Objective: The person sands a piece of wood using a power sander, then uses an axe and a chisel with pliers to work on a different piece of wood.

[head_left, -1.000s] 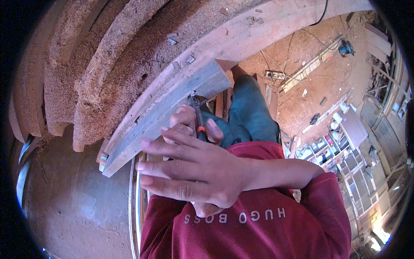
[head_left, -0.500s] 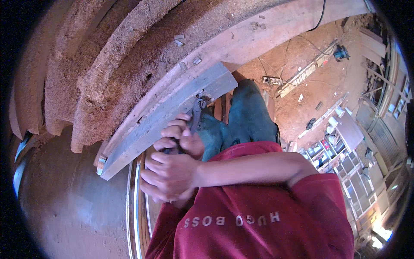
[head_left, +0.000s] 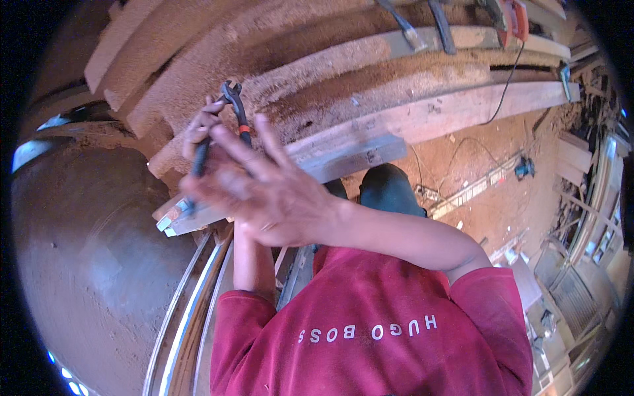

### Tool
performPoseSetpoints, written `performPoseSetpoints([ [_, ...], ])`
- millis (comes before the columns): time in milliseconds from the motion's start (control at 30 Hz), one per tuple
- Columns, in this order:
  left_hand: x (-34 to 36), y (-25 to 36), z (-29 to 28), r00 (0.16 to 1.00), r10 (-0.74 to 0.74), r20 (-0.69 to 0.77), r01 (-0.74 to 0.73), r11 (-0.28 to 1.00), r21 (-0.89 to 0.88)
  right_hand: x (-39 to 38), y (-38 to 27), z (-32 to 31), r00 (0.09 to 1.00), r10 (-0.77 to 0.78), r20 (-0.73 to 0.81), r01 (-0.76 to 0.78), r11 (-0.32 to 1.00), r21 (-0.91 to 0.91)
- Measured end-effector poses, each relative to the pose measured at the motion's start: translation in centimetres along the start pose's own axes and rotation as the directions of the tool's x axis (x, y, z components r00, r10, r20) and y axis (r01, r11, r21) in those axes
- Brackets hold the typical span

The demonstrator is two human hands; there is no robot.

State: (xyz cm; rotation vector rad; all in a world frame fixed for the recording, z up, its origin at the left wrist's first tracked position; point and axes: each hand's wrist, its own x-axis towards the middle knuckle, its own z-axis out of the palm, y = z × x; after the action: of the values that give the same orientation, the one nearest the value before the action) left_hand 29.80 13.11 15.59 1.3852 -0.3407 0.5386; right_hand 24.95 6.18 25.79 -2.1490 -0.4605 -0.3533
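Note:
My left hand (head_left: 200, 127) has its fingers around dark-handled pincers (head_left: 234, 98), held above the sawdust-covered boards. The jaws point away from me and the two handles stand apart, with an orange-red band on one. My right hand (head_left: 281, 198) crosses in front of the left wrist, its fingers spread and partly blurred by motion. It hides the lower handles and much of the left hand. Just beyond the hands, a squared grey timber (head_left: 360, 157) lies along the edge of a longer pinkish plank (head_left: 422, 117); my right hand covers its middle.
Long boards (head_left: 317, 69) under sawdust fill the far side. On them lie a flat-tipped hand tool (head_left: 413, 38), a dark bar (head_left: 441, 26) and a red power tool (head_left: 515, 23) with a cord. A smooth dark surface (head_left: 86, 218) is at left; a blue tool (head_left: 525, 167) stands on the floor.
The pincers have left the grey timber and moved up and left in my left hand. My right hand has come off the handles and spread its fingers. The view has shifted toward the far boards.

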Motion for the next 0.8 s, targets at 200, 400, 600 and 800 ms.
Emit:
performPoseSetpoints([
  [200, 0.6, 2.6, -1.3, 0.738, -0.186, 0.648, -0.27, 0.799, 0.537, -5.6, 3.0, -7.0, 0.983, 0.18, -0.039, -0.183, 0.974, -0.13],
  [400, -3.5, 5.8, 5.5, 0.377, -0.446, 0.812, -0.333, 0.753, 0.568, -11.4, 7.3, -13.7, 0.746, 0.435, 0.504, -0.135, 0.84, -0.526],
  [600, -6.3, 10.2, 12.7, 0.808, -0.442, 0.39, -0.08, 0.574, 0.815, -13.8, 19.3, -15.3, 0.745, 0.511, 0.429, -0.509, 0.851, -0.128],
  [800, -21.9, 15.7, 12.7, 0.724, -0.584, -0.368, 0.587, 0.24, 0.773, -6.9, 30.8, -13.0, 0.691, 0.669, 0.274, -0.646, 0.741, -0.183],
])
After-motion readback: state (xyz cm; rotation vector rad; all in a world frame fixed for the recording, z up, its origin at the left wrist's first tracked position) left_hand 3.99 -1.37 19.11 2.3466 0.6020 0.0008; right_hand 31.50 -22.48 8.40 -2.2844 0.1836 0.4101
